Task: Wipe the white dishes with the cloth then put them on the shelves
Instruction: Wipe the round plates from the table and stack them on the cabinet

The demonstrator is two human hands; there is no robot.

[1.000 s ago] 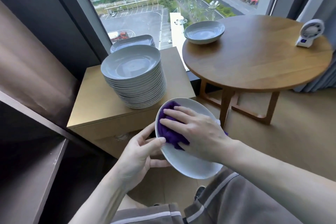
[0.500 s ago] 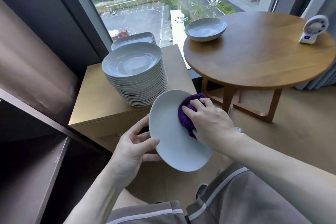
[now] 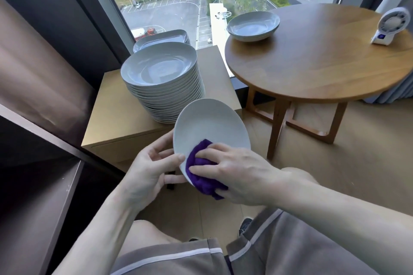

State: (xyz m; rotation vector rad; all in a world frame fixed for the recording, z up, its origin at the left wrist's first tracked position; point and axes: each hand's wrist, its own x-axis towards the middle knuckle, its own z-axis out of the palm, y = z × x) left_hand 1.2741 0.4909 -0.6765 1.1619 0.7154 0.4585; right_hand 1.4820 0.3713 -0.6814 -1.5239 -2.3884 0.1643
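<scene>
At centre frame, just in front of the person's knees, one white round ceramic plate [image 3: 210, 127] is held off any surface, on edge and tilted, with its broad face towards the camera. Its visible oval runs roughly from 11 o'clock to 5 o'clock.

The left hand [image 3: 152, 169] grips the rim at the plate's 8 o'clock, thumb on the face and fingers behind. The right hand [image 3: 237, 174] lies at the plate's 5 o'clock, fingers curled over one bunched purple cloth [image 3: 203, 174] and pressing it against the lower face.

At 11 o'clock from the held plate, one tall stack of white round plates [image 3: 165, 87] stands on the pale wooden cabinet tabletop [image 3: 111, 114]; the rims are too many to count reliably. Directly behind it, at 12 o'clock, a lower stack of rounded-square white dishes [image 3: 161, 39] shows only its top.

At 2 o'clock, the round brown wooden tabletop [image 3: 324, 56] carries one shallow grey-white bowl [image 3: 253, 27] and one small white fan [image 3: 391, 27], well apart. Dark shelves [image 3: 40, 185] stand at 9 o'clock.
</scene>
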